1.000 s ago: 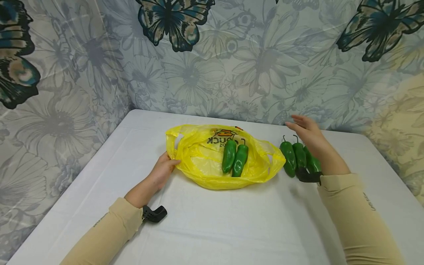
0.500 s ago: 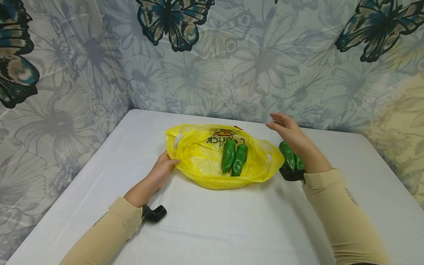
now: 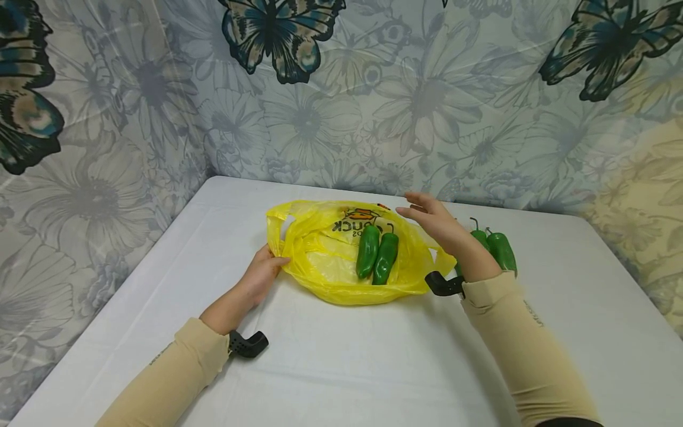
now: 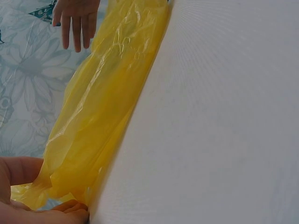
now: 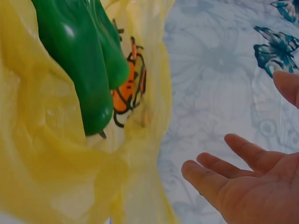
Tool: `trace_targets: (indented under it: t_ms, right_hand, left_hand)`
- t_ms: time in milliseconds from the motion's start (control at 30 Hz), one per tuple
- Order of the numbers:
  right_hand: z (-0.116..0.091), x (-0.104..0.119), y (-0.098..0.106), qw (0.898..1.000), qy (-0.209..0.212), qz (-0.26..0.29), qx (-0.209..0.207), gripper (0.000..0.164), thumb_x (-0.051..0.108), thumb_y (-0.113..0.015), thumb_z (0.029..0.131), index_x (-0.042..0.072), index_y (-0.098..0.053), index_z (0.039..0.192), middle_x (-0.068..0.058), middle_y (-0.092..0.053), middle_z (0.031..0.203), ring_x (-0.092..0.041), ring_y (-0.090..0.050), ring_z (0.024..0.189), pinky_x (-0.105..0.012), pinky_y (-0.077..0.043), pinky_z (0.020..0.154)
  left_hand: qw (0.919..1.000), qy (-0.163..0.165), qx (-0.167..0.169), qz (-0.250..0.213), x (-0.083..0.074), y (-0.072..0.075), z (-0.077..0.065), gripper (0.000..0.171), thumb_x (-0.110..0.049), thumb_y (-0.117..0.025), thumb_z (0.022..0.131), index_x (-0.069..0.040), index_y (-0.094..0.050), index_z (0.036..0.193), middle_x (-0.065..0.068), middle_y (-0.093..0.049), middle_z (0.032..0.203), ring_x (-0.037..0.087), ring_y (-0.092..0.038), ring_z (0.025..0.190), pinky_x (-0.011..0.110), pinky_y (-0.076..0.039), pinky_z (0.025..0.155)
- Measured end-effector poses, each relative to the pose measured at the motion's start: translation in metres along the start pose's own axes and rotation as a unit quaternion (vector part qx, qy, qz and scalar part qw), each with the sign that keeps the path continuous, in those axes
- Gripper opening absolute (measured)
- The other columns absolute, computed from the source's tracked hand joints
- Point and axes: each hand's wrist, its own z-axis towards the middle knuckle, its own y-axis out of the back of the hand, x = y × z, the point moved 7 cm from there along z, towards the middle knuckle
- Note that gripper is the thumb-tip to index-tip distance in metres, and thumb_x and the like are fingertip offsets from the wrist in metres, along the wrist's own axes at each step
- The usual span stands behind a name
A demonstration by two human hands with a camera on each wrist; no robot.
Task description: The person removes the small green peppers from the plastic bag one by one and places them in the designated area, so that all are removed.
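Observation:
A yellow plastic bag (image 3: 315, 261) lies with its mouth spread wide and a printed logo inside. Two green peppers (image 3: 368, 252) rest side by side in it; the right wrist view shows the same peppers (image 5: 74, 60) close up against the yellow film. My left hand (image 3: 261, 276) pinches the bag's left edge between thumb and fingers, as the left wrist view also shows. Above the bag's right handle hovers my right hand (image 3: 447, 230), fingers extended, holding nothing. More green peppers (image 3: 501, 250) lie right of the bag, partly hidden by the right hand and wrist.
A white cloth covers the table (image 3: 341, 362), whose far edge meets a hanging backdrop (image 3: 427, 118) printed with flowers and butterflies. Black wrist cameras (image 3: 249, 344) jut from both sleeves, the right one overlapping the bag's right corner in the head view.
My right hand has moved left from over the loose peppers to the bag's right side, uncovering the rightmost pepper. The left hand, the bag and the two peppers in it have stayed put.

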Motion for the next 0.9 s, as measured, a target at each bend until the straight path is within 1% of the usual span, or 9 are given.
trace_targets:
  t_ms: [267,400,533,633,800,900]
  right_hand:
    - [0.01,-0.001,-0.028,0.999,-0.013,0.006,0.032,0.066,0.037,-0.049,0.095,0.011,-0.02,0.149,-0.013,-0.015,0.155,-0.035,-0.016,0.141,-0.056,-0.019,0.112]
    - [0.014,-0.004,-0.041,0.998,-0.025,0.009,0.052,0.069,0.038,-0.05,0.094,0.01,-0.019,0.149,-0.014,-0.014,0.155,-0.036,-0.015,0.141,-0.056,-0.019,0.112]
    - [0.017,-0.007,-0.05,0.997,-0.033,0.016,0.061,0.07,0.037,-0.05,0.094,0.009,-0.017,0.149,-0.012,-0.012,0.156,-0.035,-0.012,0.142,-0.056,-0.019,0.112]
    - [0.019,-0.007,-0.057,0.997,-0.038,0.018,0.065,0.069,0.036,-0.05,0.095,0.009,-0.017,0.149,-0.011,-0.012,0.156,-0.035,-0.014,0.142,-0.055,-0.02,0.112]
    - [0.02,-0.005,-0.068,0.996,-0.043,0.008,0.079,0.07,0.035,-0.051,0.094,0.008,-0.016,0.149,-0.014,-0.013,0.156,-0.035,-0.015,0.142,-0.054,-0.022,0.111]
    - [0.02,-0.004,-0.072,0.996,-0.043,0.004,0.081,0.071,0.036,-0.051,0.094,0.009,-0.017,0.149,-0.013,-0.014,0.155,-0.035,-0.015,0.142,-0.055,-0.022,0.111]
  left_hand:
    - [1.0,0.002,-0.002,0.001,0.002,0.001,0.001,0.06,0.001,-0.039,0.093,-0.005,-0.015,0.147,0.009,-0.023,0.152,0.019,-0.024,0.138,0.037,-0.021,0.115]
    - [1.0,0.002,-0.001,0.0,0.002,0.001,0.001,0.061,0.002,-0.04,0.093,-0.005,-0.015,0.148,0.008,-0.023,0.152,0.019,-0.024,0.138,0.037,-0.021,0.115]
    - [1.0,0.002,-0.001,0.003,0.002,0.001,0.001,0.061,0.002,-0.04,0.093,-0.005,-0.015,0.147,0.008,-0.024,0.152,0.019,-0.024,0.138,0.037,-0.021,0.115]
    - [1.0,0.001,-0.001,0.002,0.001,0.001,0.001,0.061,0.001,-0.04,0.093,-0.005,-0.015,0.148,0.008,-0.023,0.152,0.019,-0.024,0.138,0.037,-0.021,0.115]
    - [1.0,0.0,0.0,0.0,0.001,0.001,0.001,0.061,0.002,-0.04,0.093,-0.005,-0.014,0.148,0.008,-0.023,0.152,0.019,-0.023,0.138,0.037,-0.02,0.115]
    - [1.0,0.001,0.001,0.0,0.001,0.001,0.001,0.061,0.002,-0.04,0.093,-0.005,-0.015,0.147,0.009,-0.023,0.152,0.019,-0.024,0.138,0.037,-0.02,0.115]
